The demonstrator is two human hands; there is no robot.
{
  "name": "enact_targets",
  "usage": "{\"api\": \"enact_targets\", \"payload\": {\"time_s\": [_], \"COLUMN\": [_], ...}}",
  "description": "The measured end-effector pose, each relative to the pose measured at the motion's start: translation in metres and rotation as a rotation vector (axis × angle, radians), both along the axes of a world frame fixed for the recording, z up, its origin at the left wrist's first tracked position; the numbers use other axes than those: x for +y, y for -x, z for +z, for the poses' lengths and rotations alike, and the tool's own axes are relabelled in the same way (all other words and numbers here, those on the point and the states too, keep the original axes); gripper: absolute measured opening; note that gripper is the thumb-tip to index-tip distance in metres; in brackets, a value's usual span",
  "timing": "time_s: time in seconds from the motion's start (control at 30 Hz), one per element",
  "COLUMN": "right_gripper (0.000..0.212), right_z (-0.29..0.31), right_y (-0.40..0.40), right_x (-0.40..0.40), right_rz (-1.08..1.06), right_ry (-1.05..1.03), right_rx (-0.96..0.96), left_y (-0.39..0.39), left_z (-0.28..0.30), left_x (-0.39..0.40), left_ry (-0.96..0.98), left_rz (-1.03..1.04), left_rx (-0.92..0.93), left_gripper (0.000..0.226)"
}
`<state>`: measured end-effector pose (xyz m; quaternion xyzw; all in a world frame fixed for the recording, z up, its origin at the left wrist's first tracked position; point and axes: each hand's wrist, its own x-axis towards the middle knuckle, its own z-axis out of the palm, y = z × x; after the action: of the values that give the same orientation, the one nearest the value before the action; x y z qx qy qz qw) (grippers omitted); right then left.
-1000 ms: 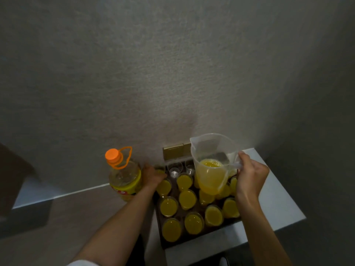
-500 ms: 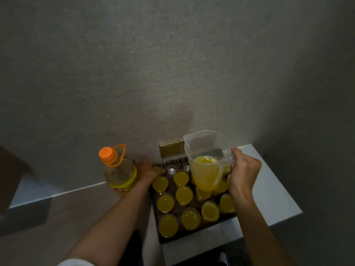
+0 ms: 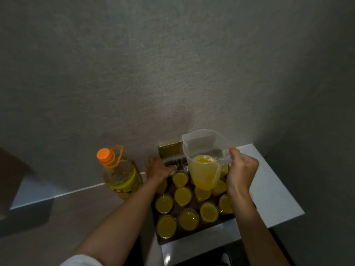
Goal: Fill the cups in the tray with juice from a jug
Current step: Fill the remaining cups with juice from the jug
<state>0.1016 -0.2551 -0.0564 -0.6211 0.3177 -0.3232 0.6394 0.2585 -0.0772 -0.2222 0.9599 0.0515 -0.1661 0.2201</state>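
White table [image 3: 272, 198], right hand [image 3: 242, 169] gripping raised jug [image 3: 204, 160], left hand [image 3: 158, 167] touching tray [image 3: 192, 238]

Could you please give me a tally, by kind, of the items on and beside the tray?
filled cups: 11 visible; the jug may hide more
empty cups: 2
jug: 1
bottle: 1
tray: 1
Total: 16 visible

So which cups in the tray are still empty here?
Two clear cups in the far row: one at the left hand's fingertips, one beside it against the jug. Every other visible cup holds yellow juice.
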Motion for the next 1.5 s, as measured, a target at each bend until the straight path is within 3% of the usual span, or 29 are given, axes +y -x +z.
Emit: {"api": "enact_targets", "payload": {"time_s": [0.27, 0.53, 0.8, 1.0, 1.13, 1.3, 1.5], "right_gripper": [0.049, 0.052, 0.052, 0.052, 0.052, 0.050, 0.049], "right_z": [-0.005, -0.007, -0.008, -0.003, 0.001, 0.005, 0.015], "right_y": [-0.005, -0.008, -0.009, -0.008, -0.007, -0.003, -0.001], "right_x": [-0.004, -0.006, -0.004, 0.002, 0.007, 0.014, 0.026], "right_rz": [0.004, 0.019, 0.024, 0.031, 0.050, 0.068, 0.096], "right_ry": [0.001, -0.010, 0.004, 0.025, 0.026, 0.035, 0.045], "right_rx": [0.007, 0.008, 0.009, 0.004, -0.001, -0.005, -0.018], "left_y": [0.003, 0.008, 0.021, 0.031, 0.043, 0.056, 0.064], "left_z": [-0.009, -0.008, 0.001, 0.016, 0.045, 0.070, 0.083], "left_x": [-0.017, -0.032, -0.030, -0.019, -0.017, -0.009, 0.012], "left_ry": [-0.090, -0.135, -0.108, 0.173, 0.262, 0.427, 0.553], "left_rz": [0.058, 0.106, 0.139, 0.214, 0.226, 0.239, 0.279], "left_rx": [0.023, 0.009, -0.190, -0.317, -0.351, -0.439, -0.577], "left_gripper": [0.116, 0.098, 0.089, 0.080, 0.082, 0.058, 0.062]}}
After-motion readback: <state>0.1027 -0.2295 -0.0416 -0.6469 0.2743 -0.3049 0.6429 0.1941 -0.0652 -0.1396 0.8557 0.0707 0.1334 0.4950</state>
